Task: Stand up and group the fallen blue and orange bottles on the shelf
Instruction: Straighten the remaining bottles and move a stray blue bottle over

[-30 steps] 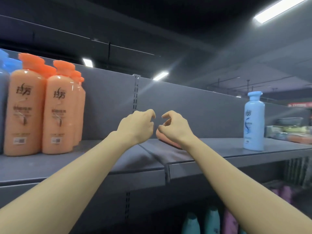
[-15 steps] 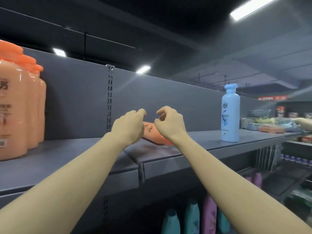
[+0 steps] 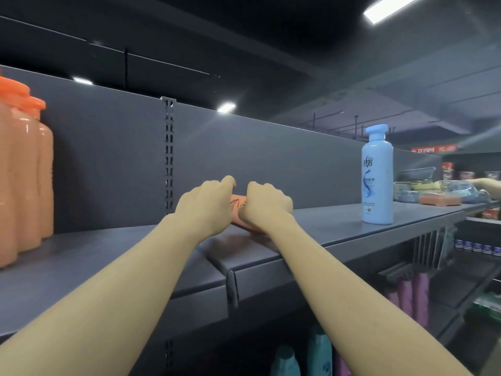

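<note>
Both hands are on the fallen orange bottle [image 3: 240,213], which lies on its side on the shelf [image 3: 311,234] directly under and between them: the left hand [image 3: 204,206] and the right hand [image 3: 267,203] are curled over it from above, fingers bent down around its body, so only a strip of orange label shows in the gap between the knuckles. Whether the fingers have actually closed tight on it or merely rest on top cannot be told, since the hands hide most of the bottle. The main risk, as I judge it, is the bottle rolling or slipping out as it is tipped upright, because a smooth rounded body gripped from above gives little purchase; it lies close to the shelf's front lip on the near side of the hands, so a slip toward the person could send it over the edge onto the lower shelves. Just below the wrists two shelf boards meet at a seam [image 3: 230,283], which could make a base set down there wobble. There is open room on both sides: bare shelf stretches left of the hands to the standing orange bottles [image 3: 24,185], and right of the hands to the upright blue bottle [image 3: 377,175], well apart. The back panel behind the hands limits reach.
</note>
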{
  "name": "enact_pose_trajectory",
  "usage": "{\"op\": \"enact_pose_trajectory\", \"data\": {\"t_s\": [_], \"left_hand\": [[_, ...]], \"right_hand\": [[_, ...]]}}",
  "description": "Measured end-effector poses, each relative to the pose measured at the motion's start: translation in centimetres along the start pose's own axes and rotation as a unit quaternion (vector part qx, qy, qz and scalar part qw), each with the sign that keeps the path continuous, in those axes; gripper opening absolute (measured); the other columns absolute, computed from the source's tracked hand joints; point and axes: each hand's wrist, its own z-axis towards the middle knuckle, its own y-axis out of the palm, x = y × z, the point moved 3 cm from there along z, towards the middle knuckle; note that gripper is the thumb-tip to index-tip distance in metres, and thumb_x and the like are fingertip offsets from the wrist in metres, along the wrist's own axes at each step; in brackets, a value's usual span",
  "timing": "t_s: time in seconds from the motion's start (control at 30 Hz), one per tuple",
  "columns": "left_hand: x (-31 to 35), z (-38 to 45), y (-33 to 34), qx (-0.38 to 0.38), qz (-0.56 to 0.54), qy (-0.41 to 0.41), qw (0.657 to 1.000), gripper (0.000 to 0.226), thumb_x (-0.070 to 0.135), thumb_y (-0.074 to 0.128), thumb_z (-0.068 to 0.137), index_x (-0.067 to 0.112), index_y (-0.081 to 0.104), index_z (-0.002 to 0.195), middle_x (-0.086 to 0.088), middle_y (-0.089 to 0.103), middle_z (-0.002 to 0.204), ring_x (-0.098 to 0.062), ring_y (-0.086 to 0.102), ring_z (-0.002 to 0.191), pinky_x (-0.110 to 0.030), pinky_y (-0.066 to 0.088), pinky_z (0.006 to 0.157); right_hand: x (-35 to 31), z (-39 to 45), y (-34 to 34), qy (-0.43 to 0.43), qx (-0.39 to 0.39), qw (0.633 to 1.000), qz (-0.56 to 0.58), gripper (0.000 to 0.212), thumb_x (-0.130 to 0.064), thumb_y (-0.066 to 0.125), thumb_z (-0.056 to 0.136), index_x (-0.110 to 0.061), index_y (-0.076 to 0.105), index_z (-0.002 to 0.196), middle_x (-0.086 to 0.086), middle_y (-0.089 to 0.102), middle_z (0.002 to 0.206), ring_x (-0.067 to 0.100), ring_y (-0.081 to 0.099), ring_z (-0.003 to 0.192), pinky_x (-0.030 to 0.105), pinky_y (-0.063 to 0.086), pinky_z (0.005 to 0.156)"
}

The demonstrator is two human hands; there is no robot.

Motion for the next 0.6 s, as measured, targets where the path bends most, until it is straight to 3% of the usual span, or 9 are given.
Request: {"op": "enact_pose_trajectory", "data": {"t_s": [0.2, 0.47, 0.6], "left_hand": [[0.0, -0.1, -0.1, -0.010, 0.012, -0.001, 1.000, 0.046, 0.006, 0.038, 0.090, 0.017, 0.035, 0.135, -0.005, 0.056, 0.123, -0.030, 0.054, 0.105, -0.034, 0.040, 0.075], [-0.2, -0.3, -0.3, -0.025, 0.020, -0.012, 0.999, 0.042, 0.007, 0.038, 0.090, 0.017, 0.040, 0.131, -0.007, 0.056, 0.123, -0.031, 0.054, 0.105, -0.032, 0.038, 0.072], [-0.1, -0.3, -0.3, -0.038, 0.025, -0.010, 0.999, 0.037, 0.008, 0.039, 0.089, 0.019, 0.046, 0.124, -0.005, 0.057, 0.121, -0.029, 0.054, 0.103, -0.032, 0.039, 0.073]], "right_hand": [[0.5, 0.6, 0.8, 0.028, 0.008, 0.999, -0.042, 0.039, -0.041, 0.056, 0.085, -0.017, 0.049, 0.115, 0.003, 0.059, 0.114, 0.026, 0.056, 0.108, 0.029, 0.035, 0.073], [0.9, 0.6, 1.0, 0.013, -0.004, 0.997, -0.080, 0.044, -0.028, 0.064, 0.079, -0.016, 0.048, 0.118, 0.003, 0.059, 0.114, 0.025, 0.056, 0.109, 0.030, 0.040, 0.075], [1.3, 0.6, 0.9, 0.021, 0.002, 0.999, -0.034, 0.030, -0.025, 0.065, 0.076, -0.019, 0.049, 0.101, 0.003, 0.057, 0.101, 0.025, 0.056, 0.099, 0.030, 0.044, 0.077]]}}
